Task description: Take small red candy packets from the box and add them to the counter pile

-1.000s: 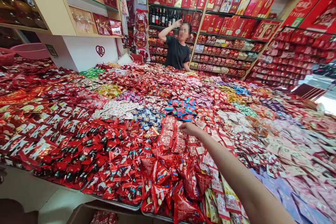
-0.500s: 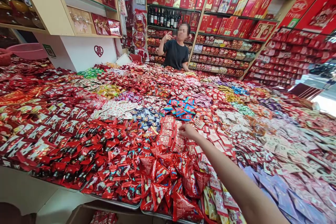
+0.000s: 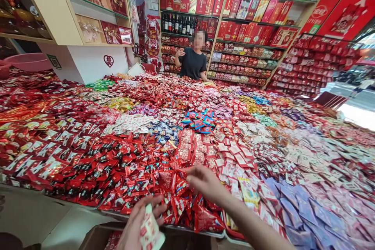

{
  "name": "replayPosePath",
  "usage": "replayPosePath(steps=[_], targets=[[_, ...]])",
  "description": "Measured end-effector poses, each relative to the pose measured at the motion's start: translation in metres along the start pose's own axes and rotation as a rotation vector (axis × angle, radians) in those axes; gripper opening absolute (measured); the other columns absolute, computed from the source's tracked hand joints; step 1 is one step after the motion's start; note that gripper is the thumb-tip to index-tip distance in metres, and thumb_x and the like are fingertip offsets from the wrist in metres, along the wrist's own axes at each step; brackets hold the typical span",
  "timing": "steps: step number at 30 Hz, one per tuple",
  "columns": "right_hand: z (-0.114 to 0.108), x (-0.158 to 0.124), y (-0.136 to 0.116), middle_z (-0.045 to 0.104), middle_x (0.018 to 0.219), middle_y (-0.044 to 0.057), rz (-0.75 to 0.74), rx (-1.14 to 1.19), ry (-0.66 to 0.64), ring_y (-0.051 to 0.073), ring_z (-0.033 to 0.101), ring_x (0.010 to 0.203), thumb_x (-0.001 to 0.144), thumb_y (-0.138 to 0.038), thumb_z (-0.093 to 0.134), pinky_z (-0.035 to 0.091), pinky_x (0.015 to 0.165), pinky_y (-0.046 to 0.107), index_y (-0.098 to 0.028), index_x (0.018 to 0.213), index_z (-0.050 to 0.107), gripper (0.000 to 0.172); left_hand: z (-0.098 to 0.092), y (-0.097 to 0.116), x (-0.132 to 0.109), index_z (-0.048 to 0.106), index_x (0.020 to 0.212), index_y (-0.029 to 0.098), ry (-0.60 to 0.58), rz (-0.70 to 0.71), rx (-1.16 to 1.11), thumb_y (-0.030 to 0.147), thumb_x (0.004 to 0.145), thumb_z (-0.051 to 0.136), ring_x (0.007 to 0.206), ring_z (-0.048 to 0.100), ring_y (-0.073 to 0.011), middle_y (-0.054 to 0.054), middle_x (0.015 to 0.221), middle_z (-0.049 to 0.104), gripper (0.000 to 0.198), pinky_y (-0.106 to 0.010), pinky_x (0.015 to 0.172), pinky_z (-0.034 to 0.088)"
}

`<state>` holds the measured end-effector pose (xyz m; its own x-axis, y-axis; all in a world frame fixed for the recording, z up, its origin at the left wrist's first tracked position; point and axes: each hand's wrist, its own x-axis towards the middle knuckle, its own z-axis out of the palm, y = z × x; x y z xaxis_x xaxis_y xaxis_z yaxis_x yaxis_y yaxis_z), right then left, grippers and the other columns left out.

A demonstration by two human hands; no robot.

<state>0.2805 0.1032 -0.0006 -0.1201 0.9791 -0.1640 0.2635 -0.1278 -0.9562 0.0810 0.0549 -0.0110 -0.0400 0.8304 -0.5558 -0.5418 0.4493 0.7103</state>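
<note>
Here, left hand (image 3: 137, 222) at the near tabletop (image 3: 131, 227) edge grasps a white-and-red packet (image 3: 150, 234) — fingers curled around it. Right hand (image 3: 205, 181) hovers over the red triangular candy packs (image 3: 178, 195), fingers loosely spread, holding nothing that shows. Flat red packets (image 3: 193, 148) lie just beyond. A person in a black shirt (image 3: 191, 62) stands at the far side — shelves (image 3: 252, 23) behind.

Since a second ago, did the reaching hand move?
Yes. The right hand has pulled back toward the person: it was by the flat red square packets near the blue candies, and is now over the shiny red triangle packs.
</note>
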Motion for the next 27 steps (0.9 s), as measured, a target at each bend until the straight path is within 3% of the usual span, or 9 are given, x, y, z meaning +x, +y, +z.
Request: replayPosePath(steps=[2, 3, 6, 10, 15, 19, 22, 24, 27], targets=[[0.037, -0.034, -0.002, 0.057, 0.066, -0.002, 0.108, 0.378, -0.197, 0.010, 0.055, 0.053, 0.069, -0.033, 0.058, 0.044, 0.044, 0.021, -0.018, 0.086, 0.050, 0.024, 0.026, 0.007, -0.007, 0.052, 0.101, 0.029, -0.168, 0.099, -0.081, 0.036, 0.073, 0.048, 0.096, 0.057, -0.0153, 0.002, 0.098, 0.067, 0.029, -0.024, 0.074, 0.049], [0.050, -0.046, -0.003, 0.056, 0.065, -0.002, 0.129, 0.505, -0.226, 0.009, 0.054, 0.051, 0.066, -0.035, 0.060, 0.044, 0.044, 0.020, -0.018, 0.084, 0.051, 0.027, 0.036, 0.008, -0.010, 0.051, 0.104, 0.030, -0.219, 0.144, -0.103, 0.036, 0.075, 0.046, 0.100, 0.055, -0.0151, 0.002, 0.100, 0.066, 0.030, -0.024, 0.077, 0.047], [0.068, -0.063, -0.005, 0.057, 0.060, -0.002, 0.087, 0.706, -0.107, 0.006, 0.051, 0.045, 0.063, -0.034, 0.065, 0.043, 0.044, 0.019, -0.014, 0.073, 0.053, 0.025, 0.050, 0.006, -0.020, 0.047, 0.111, 0.028, -0.303, 0.169, -0.110, 0.037, 0.077, 0.042, 0.107, 0.050, -0.0174, -0.001, 0.106, 0.064, 0.035, -0.031, 0.088, 0.040], [0.061, -0.065, -0.009, 0.057, 0.054, -0.002, 0.046, 0.784, 0.083, 0.006, 0.047, 0.042, 0.063, -0.031, 0.066, 0.038, 0.041, 0.018, -0.013, 0.067, 0.055, 0.021, 0.048, 0.002, -0.031, 0.045, 0.114, 0.027, -0.368, 0.064, -0.095, 0.041, 0.077, 0.041, 0.112, 0.045, -0.0210, -0.005, 0.111, 0.061, 0.040, -0.038, 0.094, 0.034], [0.060, -0.074, -0.008, 0.054, 0.053, -0.003, -0.049, 0.648, 0.209, 0.007, 0.045, 0.045, 0.067, -0.031, 0.062, 0.036, 0.045, 0.020, -0.016, 0.063, 0.055, 0.016, 0.043, 0.000, -0.038, 0.046, 0.113, 0.029, -0.384, 0.042, -0.024, 0.041, 0.076, 0.043, 0.112, 0.044, -0.0210, -0.004, 0.112, 0.059, 0.039, -0.039, 0.094, 0.032], [0.064, -0.086, 0.000, 0.059, 0.071, 0.003, -0.355, 0.035, 0.407, 0.014, 0.050, 0.066, 0.074, -0.025, 0.055, 0.041, 0.061, 0.028, -0.022, 0.080, 0.063, 0.011, 0.038, 0.001, -0.043, 0.037, 0.117, 0.038, -0.363, 0.000, 0.041, 0.039, 0.074, 0.047, 0.107, 0.048, -0.0169, 0.001, 0.114, 0.057, 0.044, -0.035, 0.091, 0.036], [0.065, -0.095, 0.005, 0.059, 0.085, 0.006, -0.546, -0.247, 0.341, 0.018, 0.049, 0.080, 0.074, -0.019, 0.052, 0.040, 0.071, 0.033, -0.027, 0.093, 0.061, 0.023, 0.036, 0.004, -0.044, 0.037, 0.116, 0.037, -0.398, -0.071, -0.008, 0.033, 0.075, 0.049, 0.102, 0.053, -0.0156, 0.000, 0.111, 0.059, 0.043, -0.032, 0.087, 0.041], [0.065, -0.098, 0.005, 0.057, 0.091, 0.006, -0.515, -0.171, 0.367, 0.019, 0.049, 0.085, 0.073, -0.020, 0.055, 0.041, 0.074, 0.034, -0.027, 0.091, 0.060, 0.021, 0.038, 0.006, -0.044, 0.043, 0.111, 0.033, -0.406, -0.045, -0.056, 0.026, 0.076, 0.048, 0.102, 0.053, -0.0156, -0.001, 0.110, 0.060, 0.037, -0.031, 0.088, 0.042], [0.066, -0.096, 0.002, 0.056, 0.083, 0.005, -0.251, 0.241, 0.486, 0.016, 0.053, 0.073, 0.072, -0.031, 0.057, 0.045, 0.063, 0.031, -0.023, 0.089, 0.056, 0.019, 0.041, 0.006, -0.043, 0.048, 0.103, 0.029, -0.431, 0.005, -0.100, 0.024, 0.076, 0.047, 0.107, 0.051, -0.0169, -0.002, 0.113, 0.059, 0.027, -0.032, 0.093, 0.038]])
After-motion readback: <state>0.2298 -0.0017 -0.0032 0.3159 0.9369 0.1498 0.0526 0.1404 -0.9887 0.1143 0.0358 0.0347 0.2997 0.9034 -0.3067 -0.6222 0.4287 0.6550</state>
